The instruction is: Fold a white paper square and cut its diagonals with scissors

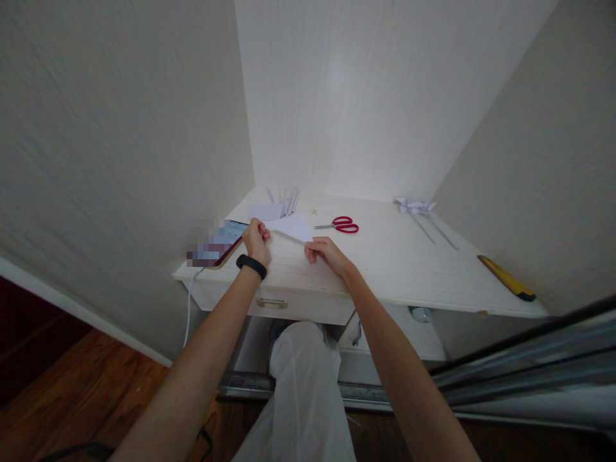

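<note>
A white sheet of paper (292,226), which looks folded to a slanted shape, is held between my two hands just above the desk. My left hand (256,239), with a black band at the wrist, pinches its left corner. At the lower right corner, the fingers of my right hand (326,252) are closed on the same paper. Behind it lie another pale sheet (264,211) and several thin paper strips or sticks (290,202). Red-handled scissors (342,224) rest to the right, blades pointing left.
A tablet-like device (224,242), partly blurred out, lies at the left with a white cable (188,308). Two white paper pinwheel-like pieces on sticks (416,206) lie back right. A yellow utility knife (505,278) is near the right edge. Walls enclose the white desk (385,269).
</note>
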### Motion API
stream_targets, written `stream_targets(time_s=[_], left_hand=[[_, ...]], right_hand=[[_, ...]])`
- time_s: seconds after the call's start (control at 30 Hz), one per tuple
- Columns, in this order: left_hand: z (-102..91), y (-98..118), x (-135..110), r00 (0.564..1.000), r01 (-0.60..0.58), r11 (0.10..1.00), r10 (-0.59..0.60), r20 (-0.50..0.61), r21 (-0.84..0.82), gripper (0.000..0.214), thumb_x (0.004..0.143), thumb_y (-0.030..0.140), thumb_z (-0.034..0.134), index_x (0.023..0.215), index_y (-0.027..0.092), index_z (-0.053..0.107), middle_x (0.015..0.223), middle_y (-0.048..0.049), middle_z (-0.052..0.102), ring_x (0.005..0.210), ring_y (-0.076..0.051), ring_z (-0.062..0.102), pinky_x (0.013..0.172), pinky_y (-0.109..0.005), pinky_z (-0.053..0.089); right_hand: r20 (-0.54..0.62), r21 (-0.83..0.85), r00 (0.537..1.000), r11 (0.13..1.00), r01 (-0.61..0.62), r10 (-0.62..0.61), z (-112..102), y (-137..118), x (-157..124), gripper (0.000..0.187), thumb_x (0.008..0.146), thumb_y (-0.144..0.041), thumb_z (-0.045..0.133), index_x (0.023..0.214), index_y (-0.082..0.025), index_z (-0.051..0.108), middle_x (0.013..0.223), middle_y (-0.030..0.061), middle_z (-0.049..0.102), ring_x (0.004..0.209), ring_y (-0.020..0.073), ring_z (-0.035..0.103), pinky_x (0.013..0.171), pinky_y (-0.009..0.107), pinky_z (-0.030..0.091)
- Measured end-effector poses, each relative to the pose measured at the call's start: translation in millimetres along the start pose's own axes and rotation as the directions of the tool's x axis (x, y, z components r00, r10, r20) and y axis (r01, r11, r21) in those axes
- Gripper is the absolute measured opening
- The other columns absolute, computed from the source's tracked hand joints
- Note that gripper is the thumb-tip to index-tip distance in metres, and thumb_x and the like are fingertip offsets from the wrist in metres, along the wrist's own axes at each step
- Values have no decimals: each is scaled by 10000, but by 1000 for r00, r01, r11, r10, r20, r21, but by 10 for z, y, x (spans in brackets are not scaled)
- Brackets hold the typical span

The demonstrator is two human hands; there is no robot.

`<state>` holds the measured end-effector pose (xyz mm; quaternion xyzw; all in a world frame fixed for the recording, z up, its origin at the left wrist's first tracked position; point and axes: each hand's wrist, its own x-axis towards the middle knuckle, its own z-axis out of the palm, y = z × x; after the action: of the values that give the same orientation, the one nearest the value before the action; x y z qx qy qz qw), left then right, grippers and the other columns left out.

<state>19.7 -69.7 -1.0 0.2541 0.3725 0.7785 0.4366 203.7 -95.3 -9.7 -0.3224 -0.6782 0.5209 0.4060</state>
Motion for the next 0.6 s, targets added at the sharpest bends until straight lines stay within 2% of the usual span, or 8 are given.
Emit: stream_targets(time_s=[0.07,0.23,0.3,0.37,0.43,0.53,0.6], left_hand=[[-8,0,6,1000,15,1000,-15,-4,-24,273,722,119,457,493,196,330,465,72,294,388,-56,276,415,-204,208],[12,-45,-15,981,-17,998,4,192,62,283,725,136,493,488,196,352,462,75,264,394,-62,292,426,-205,224],[22,-60,-31,973,3,997,-21,229,80,273,724,148,494,489,196,364,458,75,258,391,-63,290,426,-210,226],[27,-68,-56,948,26,993,-62,313,118,274,739,182,502,492,195,384,457,70,274,393,-66,301,430,-218,236],[29,-75,-92,887,34,983,-113,448,181,281,766,242,523,506,189,429,463,63,307,406,-72,332,443,-225,260],[37,-88,-157,735,34,954,-226,639,298,289,780,319,559,536,175,502,472,48,363,443,-88,389,482,-236,313],[45,-101,-192,641,14,936,-279,715,352,308,769,335,584,519,174,505,477,34,404,465,-97,415,509,-246,341]], right_hand=[[-4,6,1000,1000,7,-7,-2,4,-1,312,755,-405,600,561,-161,606,504,-2,550,513,110,496,581,263,380],[-25,21,999,999,26,-25,-4,24,9,338,763,-446,610,590,-155,622,514,8,571,509,114,507,576,266,378],[-36,36,999,999,37,-35,-2,32,12,362,769,-484,616,623,-153,631,523,10,579,510,115,508,572,266,377],[-44,50,998,997,53,-51,1,39,11,387,777,-518,618,653,-152,637,527,8,581,508,114,505,566,265,376],[-50,57,997,996,67,-64,4,46,10,404,780,-542,622,675,-152,641,526,5,580,506,113,501,562,262,376],[-49,53,997,996,70,-67,3,58,12,420,775,-565,632,688,-155,642,524,-1,579,506,115,499,561,260,378],[-38,43,997,996,72,-70,0,66,16,422,775,-568,637,676,-158,637,523,-4,577,512,117,501,565,259,381]])
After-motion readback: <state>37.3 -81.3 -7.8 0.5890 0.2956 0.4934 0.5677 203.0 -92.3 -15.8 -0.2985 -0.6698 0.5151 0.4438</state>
